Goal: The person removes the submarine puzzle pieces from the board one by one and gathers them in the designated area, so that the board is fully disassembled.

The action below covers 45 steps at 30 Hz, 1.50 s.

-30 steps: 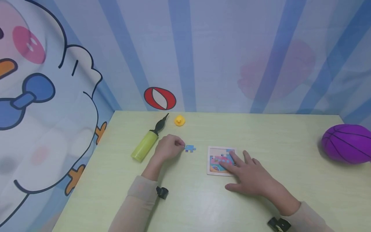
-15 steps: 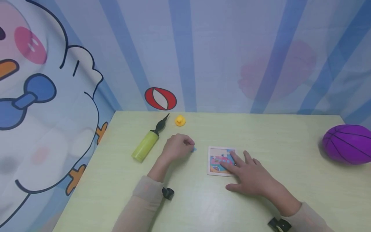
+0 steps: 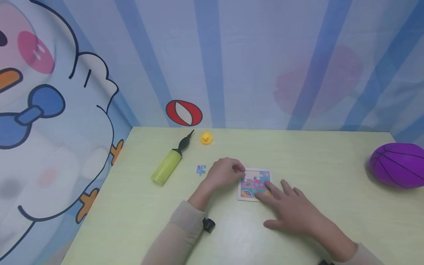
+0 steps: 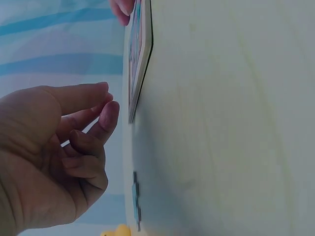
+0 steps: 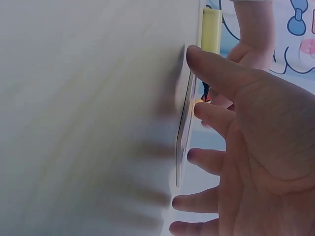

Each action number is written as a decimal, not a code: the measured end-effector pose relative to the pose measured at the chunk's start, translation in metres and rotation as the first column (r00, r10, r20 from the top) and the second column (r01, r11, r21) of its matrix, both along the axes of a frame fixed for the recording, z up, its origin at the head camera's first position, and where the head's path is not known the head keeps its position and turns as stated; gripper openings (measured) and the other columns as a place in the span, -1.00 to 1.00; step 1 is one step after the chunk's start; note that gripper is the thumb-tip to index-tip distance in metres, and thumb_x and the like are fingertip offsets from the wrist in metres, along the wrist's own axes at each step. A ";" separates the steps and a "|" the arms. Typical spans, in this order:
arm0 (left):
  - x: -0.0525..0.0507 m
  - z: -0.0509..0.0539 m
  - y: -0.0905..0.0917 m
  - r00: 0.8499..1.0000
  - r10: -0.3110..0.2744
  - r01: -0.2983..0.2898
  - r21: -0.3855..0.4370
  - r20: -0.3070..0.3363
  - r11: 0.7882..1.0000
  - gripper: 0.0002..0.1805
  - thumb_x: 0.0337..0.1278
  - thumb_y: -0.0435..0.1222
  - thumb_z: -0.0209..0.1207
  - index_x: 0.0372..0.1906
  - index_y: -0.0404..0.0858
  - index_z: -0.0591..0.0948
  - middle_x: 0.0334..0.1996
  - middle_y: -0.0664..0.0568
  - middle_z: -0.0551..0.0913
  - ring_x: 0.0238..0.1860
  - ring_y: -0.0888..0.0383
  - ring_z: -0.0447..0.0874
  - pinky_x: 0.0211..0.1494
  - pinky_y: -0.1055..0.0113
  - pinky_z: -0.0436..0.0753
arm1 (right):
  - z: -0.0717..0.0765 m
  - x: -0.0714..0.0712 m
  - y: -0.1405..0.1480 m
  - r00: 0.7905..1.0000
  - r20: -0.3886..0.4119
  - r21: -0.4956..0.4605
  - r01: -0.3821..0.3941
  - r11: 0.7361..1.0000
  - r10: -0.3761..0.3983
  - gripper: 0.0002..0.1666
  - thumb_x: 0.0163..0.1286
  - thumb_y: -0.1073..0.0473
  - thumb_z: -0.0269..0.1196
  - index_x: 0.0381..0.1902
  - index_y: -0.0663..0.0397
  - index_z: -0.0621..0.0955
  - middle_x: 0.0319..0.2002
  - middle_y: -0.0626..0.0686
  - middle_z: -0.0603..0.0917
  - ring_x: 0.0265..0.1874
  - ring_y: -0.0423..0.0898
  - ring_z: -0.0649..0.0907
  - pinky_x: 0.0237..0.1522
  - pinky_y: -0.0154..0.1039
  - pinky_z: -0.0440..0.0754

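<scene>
My left hand [image 3: 225, 172] is at the upper left corner of a small square puzzle board [image 3: 254, 199]. Its thumb and fingertips are drawn together in the left wrist view, and no piece shows clearly between them. Part of the board's upper row is without pieces. Over the lower right part of the board, my right hand [image 3: 294, 209] has its fingers spread and holds nothing. A blue and purple jigsaw piece [image 3: 201, 170] lies on the table behind the left wrist. In the left wrist view a blue jigsaw piece [image 4: 136, 200] lies flat near the board.
A yellow-green hand pump [image 3: 167, 167] with a black nozzle lies at the left. Near the back edge sits a yellow toy duck [image 3: 206, 138]. A purple ball [image 3: 397, 165] rests at the far right. A printed curtain [image 3: 245, 66] hangs behind the table.
My left hand has moved right to the board, uncovering a jigsaw piece; the blue piece it was over is out of sight in the head view. My right hand has drawn back slightly toward the lower right.
</scene>
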<state>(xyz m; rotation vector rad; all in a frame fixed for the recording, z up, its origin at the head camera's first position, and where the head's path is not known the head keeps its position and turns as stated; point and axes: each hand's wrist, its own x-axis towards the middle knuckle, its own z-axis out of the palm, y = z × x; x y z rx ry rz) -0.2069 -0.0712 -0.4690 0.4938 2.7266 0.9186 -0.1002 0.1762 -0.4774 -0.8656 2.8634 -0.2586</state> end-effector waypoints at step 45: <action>0.005 -0.002 0.059 0.997 -0.075 0.078 -0.116 0.030 0.990 -0.80 0.21 -0.20 0.46 -0.09 -0.09 0.76 -0.37 0.27 0.63 -0.33 0.32 0.56 -0.22 0.42 0.52 | 0.005 0.010 0.002 1.000 0.009 -0.020 -0.024 1.000 0.024 -0.12 0.30 -0.40 0.35 0.53 -0.38 0.44 0.58 0.12 0.27 0.42 0.57 0.26 0.15 0.50 0.41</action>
